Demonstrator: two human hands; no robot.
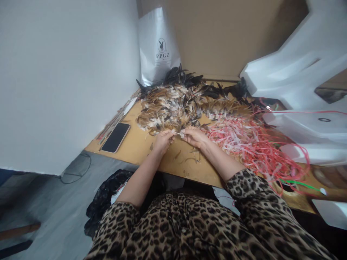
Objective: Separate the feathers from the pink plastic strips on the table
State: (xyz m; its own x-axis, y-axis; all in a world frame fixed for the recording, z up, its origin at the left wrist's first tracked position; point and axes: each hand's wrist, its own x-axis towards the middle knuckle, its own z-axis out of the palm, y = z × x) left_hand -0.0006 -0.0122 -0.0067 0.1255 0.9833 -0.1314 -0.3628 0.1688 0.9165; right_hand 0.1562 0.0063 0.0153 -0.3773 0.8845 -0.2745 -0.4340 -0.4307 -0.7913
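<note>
Both hands meet over the near part of the table [141, 151], fingertips close together. The left hand [164, 139] and the right hand [195, 137] each pinch, between thumb and fingers, a small pale wisp [178, 133] that bridges the narrow gap between them. It is too small and blurred to tell whether it is feather or strip. Gripping it from both sides probably keeps so slight a thing taut and steady; the forearms slant in from five and seven o'clock, leaving it in plain view.

Taking the hands as the dial's centre, the feather pile [168, 108] spreads from eleven to one o'clock, brown and white nearest, with black feathers [179, 76] at its far edge. Its near edge lies just beyond the fingertips, which seems to suit a short reach. At three to four o'clock, a tangle of pink and white strips [249, 144] lies beside the right forearm, likely handy to that side.

The phone [116, 138] lies flat at nine o'clock, apparently kept out of the feathers. Farther off, a printed white bag [159, 43] stands upright at twelve, near the wall, and white plastic pieces [306, 126] crowd the table's edge at three.
</note>
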